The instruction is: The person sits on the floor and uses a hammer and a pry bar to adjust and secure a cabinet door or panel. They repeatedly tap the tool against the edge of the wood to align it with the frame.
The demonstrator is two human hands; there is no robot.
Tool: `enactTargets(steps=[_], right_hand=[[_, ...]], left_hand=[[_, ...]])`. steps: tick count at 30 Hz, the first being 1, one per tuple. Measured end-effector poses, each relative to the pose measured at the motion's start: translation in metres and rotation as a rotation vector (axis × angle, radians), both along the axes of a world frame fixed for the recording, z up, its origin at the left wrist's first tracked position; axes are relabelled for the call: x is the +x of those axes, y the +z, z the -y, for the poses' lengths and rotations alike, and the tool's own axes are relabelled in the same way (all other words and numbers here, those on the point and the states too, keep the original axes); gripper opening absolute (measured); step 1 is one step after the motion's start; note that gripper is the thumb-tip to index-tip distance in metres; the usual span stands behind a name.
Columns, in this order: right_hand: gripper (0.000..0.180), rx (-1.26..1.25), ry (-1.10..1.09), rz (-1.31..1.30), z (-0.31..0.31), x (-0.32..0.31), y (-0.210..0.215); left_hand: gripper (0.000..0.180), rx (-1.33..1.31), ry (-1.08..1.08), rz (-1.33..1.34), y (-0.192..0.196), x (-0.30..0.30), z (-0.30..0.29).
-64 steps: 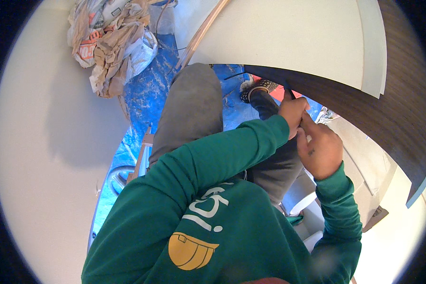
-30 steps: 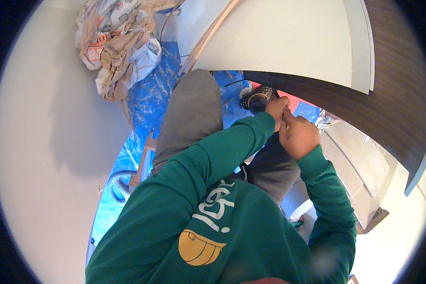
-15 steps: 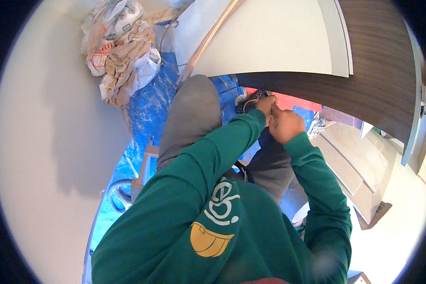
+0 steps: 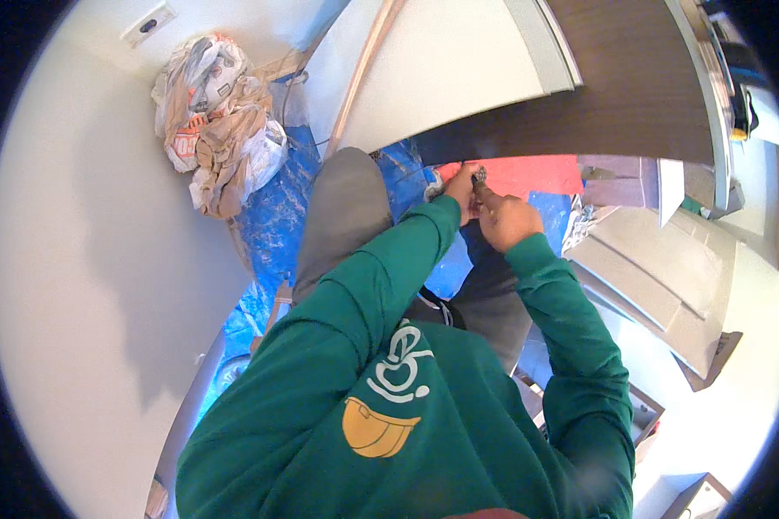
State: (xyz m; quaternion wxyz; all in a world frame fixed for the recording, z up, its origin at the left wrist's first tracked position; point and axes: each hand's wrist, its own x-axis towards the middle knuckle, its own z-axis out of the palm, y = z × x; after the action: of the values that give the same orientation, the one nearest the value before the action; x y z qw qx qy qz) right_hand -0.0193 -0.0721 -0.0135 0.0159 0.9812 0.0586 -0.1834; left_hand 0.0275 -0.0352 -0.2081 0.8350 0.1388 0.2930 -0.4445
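My left hand [image 4: 461, 194] and my right hand [image 4: 509, 223] meet in front of my bent knees, close to the lower edge of a dark brown wood-grain panel [image 4: 597, 117]. Fingers of both hands are closed and pressed together. A small dark, patterned thing [image 4: 480, 176] shows at the fingertips, mostly covered, so its kind is unclear. Below the hands lies a blue tarp [image 4: 290, 186], with a red sheet [image 4: 537, 176] just beyond them.
Crumpled plastic and brown paper bags [image 4: 225, 130] lie by the left wall [image 4: 78, 285]. A thin wooden strip [image 4: 363, 73] leans beside a white panel [image 4: 459, 65]. Flat beige boards [image 4: 653, 259] rest at right, near a purple-grey box [image 4: 619, 182].
My view has shifted to the right. Both hands stay together; the round, dark, studded thing seen beside them earlier is now mostly hidden behind the hands.
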Motion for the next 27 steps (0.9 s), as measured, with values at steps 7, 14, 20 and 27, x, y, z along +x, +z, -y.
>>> enactTargets(steps=[7, 14, 20, 27], right_hand=[[0.045, 0.506, -0.151, 0.127, 0.029, -0.09, 0.079], [0.044, 1.187, -1.151, 0.086, 0.081, -0.193, 0.042], [0.045, 1.468, -1.361, 0.259, 0.092, -0.211, 0.001], [0.046, 1.589, -1.341, 0.204, 0.103, -0.21, -0.001]], left_hand=[[0.028, 1.004, 0.112, 0.407, -0.053, 0.01, -0.053], [0.034, 1.279, 0.089, 0.952, -0.087, 0.02, -0.031], [0.043, 1.248, -0.373, 1.049, -0.053, 0.03, -0.032], [0.03, 1.271, -0.573, 1.539, -0.11, 0.045, -0.068]])
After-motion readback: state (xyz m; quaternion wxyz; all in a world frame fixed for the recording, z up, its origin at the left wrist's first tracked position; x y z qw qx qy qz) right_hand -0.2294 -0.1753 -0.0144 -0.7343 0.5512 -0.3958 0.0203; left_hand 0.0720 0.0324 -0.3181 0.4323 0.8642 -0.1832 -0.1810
